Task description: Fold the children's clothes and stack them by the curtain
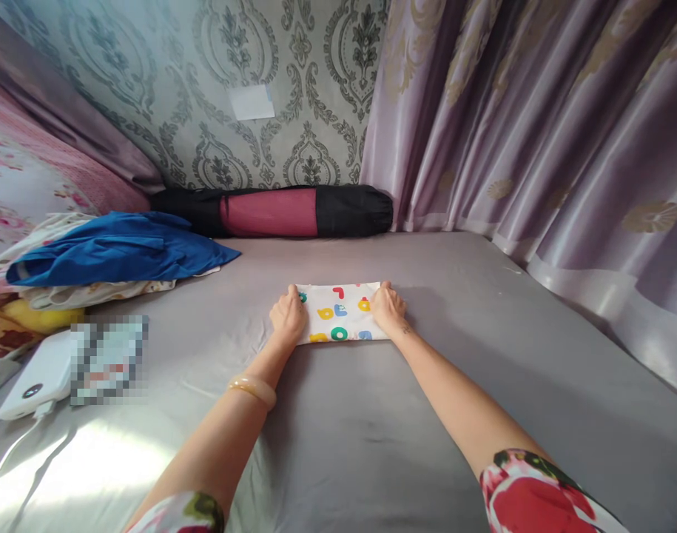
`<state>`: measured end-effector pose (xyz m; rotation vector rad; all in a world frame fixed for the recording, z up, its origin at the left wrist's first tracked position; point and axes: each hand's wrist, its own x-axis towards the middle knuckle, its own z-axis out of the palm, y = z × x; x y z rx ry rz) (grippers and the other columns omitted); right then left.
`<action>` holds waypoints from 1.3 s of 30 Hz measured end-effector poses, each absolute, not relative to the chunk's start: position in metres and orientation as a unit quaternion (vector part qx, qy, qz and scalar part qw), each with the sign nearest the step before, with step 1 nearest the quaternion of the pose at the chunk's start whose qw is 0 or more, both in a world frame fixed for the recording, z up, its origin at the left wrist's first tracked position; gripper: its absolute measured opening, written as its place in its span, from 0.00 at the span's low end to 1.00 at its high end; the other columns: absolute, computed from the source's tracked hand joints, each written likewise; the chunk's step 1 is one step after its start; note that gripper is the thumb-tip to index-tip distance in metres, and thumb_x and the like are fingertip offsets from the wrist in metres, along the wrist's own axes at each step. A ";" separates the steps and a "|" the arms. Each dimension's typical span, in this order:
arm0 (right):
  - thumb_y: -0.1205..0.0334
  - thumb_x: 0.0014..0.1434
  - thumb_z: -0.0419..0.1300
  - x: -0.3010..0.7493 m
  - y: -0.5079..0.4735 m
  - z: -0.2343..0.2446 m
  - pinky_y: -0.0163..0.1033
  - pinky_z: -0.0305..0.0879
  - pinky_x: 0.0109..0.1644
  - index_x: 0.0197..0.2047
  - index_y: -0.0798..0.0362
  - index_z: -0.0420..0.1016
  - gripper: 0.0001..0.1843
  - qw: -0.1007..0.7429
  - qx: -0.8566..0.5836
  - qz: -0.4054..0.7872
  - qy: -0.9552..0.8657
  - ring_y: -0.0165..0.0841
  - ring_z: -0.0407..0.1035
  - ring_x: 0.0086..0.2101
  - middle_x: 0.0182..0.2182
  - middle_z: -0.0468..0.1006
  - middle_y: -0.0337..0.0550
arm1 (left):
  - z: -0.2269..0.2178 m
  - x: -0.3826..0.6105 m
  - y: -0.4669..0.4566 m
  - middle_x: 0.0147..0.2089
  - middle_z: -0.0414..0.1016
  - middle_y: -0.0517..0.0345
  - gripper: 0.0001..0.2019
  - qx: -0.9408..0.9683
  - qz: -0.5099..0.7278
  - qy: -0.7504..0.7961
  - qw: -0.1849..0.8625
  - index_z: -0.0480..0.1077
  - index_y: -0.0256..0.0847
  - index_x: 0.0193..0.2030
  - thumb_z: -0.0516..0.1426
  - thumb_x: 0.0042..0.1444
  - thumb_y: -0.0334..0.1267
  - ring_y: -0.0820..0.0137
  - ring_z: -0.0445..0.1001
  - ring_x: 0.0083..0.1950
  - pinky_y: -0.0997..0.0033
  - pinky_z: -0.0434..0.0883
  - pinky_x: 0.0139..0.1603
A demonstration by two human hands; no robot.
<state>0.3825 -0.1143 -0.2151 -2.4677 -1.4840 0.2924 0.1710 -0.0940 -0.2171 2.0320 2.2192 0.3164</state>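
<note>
A white cloth (338,314) with colourful letter prints is stretched between my hands in a flat, folded rectangle, just over the grey bed sheet (349,444). Its left end is gripped by my left hand (289,314), fingers closed round the edge. My right hand (389,306) is closed on the opposite end. I cannot tell what kind of garment or cloth it is. Whether its underside touches the sheet is unclear.
Blue clothing (116,250) lies heaped at the left. A black and dark pink rolled bag (268,212) lies along the wall. Near the left edge sits a white power bank (44,370) with a cable (13,448). Purple curtains (482,133) hang at the right.
</note>
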 end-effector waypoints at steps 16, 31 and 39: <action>0.72 0.65 0.42 0.381 -0.110 -0.220 0.42 0.67 0.44 0.53 0.60 0.63 0.16 0.128 -0.850 0.084 -0.504 0.43 0.75 0.44 0.43 0.79 0.60 | -0.211 0.182 -0.096 0.45 0.77 0.40 0.16 0.650 0.074 0.754 0.058 0.65 0.35 0.51 0.41 0.64 0.29 0.56 0.77 0.47 0.61 0.70 0.43; 0.65 0.68 0.44 0.357 -0.145 -0.195 0.48 0.59 0.57 0.52 0.59 0.70 0.18 0.136 -0.710 -0.046 -0.689 0.45 0.67 0.53 0.53 0.72 0.60 | -0.201 0.188 -0.127 0.61 0.67 0.39 0.20 0.810 0.094 0.579 -0.022 0.64 0.34 0.56 0.41 0.67 0.42 0.57 0.66 0.62 0.58 0.65 0.60; 0.60 0.68 0.41 0.347 -0.153 -0.223 0.56 0.35 0.69 0.71 0.53 0.51 0.29 0.113 -0.620 0.020 -0.776 0.40 0.39 0.68 0.70 0.50 0.46 | -0.227 0.192 -0.139 0.73 0.50 0.47 0.26 0.871 0.045 0.490 0.015 0.53 0.37 0.70 0.38 0.68 0.42 0.60 0.44 0.74 0.50 0.43 0.72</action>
